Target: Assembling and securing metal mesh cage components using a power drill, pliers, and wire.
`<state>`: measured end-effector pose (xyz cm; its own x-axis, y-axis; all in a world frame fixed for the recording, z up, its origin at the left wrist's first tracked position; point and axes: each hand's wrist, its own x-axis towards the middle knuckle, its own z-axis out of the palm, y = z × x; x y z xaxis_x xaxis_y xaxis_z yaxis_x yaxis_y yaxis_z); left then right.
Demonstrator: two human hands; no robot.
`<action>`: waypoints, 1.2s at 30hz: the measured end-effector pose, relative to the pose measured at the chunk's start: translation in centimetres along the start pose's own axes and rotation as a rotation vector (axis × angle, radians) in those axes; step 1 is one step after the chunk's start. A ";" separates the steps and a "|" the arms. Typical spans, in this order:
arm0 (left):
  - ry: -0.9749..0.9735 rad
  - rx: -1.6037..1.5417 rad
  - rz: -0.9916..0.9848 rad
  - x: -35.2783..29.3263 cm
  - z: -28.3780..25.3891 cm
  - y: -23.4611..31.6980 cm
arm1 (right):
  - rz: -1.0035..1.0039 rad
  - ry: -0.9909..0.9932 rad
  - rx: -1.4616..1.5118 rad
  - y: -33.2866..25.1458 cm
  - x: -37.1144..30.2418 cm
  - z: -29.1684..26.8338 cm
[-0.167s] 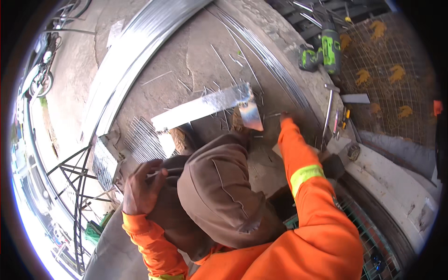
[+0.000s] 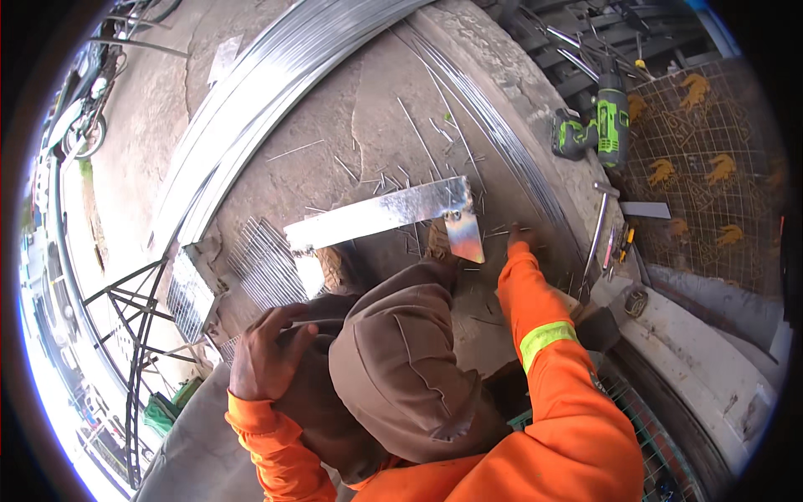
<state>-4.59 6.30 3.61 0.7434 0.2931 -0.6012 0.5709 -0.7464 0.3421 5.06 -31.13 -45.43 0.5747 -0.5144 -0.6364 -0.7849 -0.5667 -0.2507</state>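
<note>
My left hand [image 2: 269, 347] rests on my brown-clothed left knee, its fingers loosely bent and apart, holding nothing. My right arm stretches forward to the floor, where my right hand [image 2: 520, 238] is low among thin metal rods; its fingers are too small and dark to make out, so I cannot tell whether they grip a rod. Left of it, a shiny bent sheet-metal strip [image 2: 381, 212] with turned-down ends lies across the fronts of my brown boots [image 2: 335, 269]. Short cut rods [image 2: 418, 138] are scattered beyond the strip.
A long bundle of shiny metal rods [image 2: 251, 92] curves across the far left. More rods lie beside a concrete ledge [image 2: 502, 63] at right. Nearby are a green-and-black cordless drill [image 2: 612, 125], a hammer [image 2: 598, 222], a tape measure [image 2: 636, 302] and a wire grid [image 2: 263, 263].
The whole view has shifted, so the floor items sit lower and further right in the picture. My left hand stays on the knee; my right hand remains low near the rods.
</note>
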 end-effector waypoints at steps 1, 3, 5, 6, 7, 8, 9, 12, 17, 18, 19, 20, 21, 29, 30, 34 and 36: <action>0.000 0.026 0.000 -0.2 -0.1 0.2 | -0.009 -0.037 0.004 0.2 0.3 2.5; -0.037 0.011 0.082 1.7 0.6 1.2 | 0.246 -0.099 0.063 6.7 8.1 5.4; -0.018 -0.128 0.205 1.6 0.6 -0.3 | 0.006 0.461 0.075 16.2 20.2 -0.4; -0.033 -0.230 0.350 3.1 1.5 -0.8 | -0.172 1.014 0.050 13.4 26.0 -4.2; -0.033 -0.181 0.320 3.1 1.6 0.0 | -0.088 0.468 0.049 13.6 24.9 -2.7; -0.049 -0.108 0.280 3.1 1.7 1.4 | 0.007 -0.100 0.063 14.3 21.5 -1.3; -0.101 -0.040 0.185 3.3 1.7 2.4 | 0.070 -0.175 0.086 13.4 14.0 3.3; 0.001 -0.013 0.099 0.8 0.6 2.1 | 0.101 -0.056 -0.069 -2.3 -1.3 0.1; 0.115 -0.056 0.405 1.6 2.5 4.0 | -0.192 0.416 0.467 -8.7 -9.2 -11.8; 0.174 -0.041 0.454 1.9 3.2 4.7 | -0.342 0.492 0.624 -9.2 -10.9 -14.0; 0.252 -0.099 0.504 2.0 3.6 5.0 | -0.459 0.474 0.761 -10.7 -14.3 -16.5; 0.326 -0.159 0.558 2.0 3.9 5.7 | -0.648 0.432 0.839 -11.6 -17.5 -18.8; 0.406 -0.111 0.620 2.1 3.9 6.1 | -0.786 0.296 0.923 -12.5 -21.9 -21.7; -0.150 -0.734 0.731 -3.5 12.0 17.3 | -1.177 0.347 0.790 -6.7 -37.9 -31.0; -0.151 -0.726 0.737 -3.3 12.9 17.0 | -1.162 0.398 0.755 -5.5 -37.9 -30.5; -0.127 -1.060 0.666 -3.1 13.3 17.4 | -1.182 0.399 0.625 0.7 -36.6 -33.3; -0.013 -1.118 0.547 -3.9 12.8 18.1 | -1.041 0.361 0.654 4.9 -33.1 -36.4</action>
<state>-1.60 -15.96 2.86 0.9772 0.0937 -0.1907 0.1754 0.1508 0.9729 -9.34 -40.28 0.94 0.9329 -0.2240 0.2820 0.1621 -0.4379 -0.8843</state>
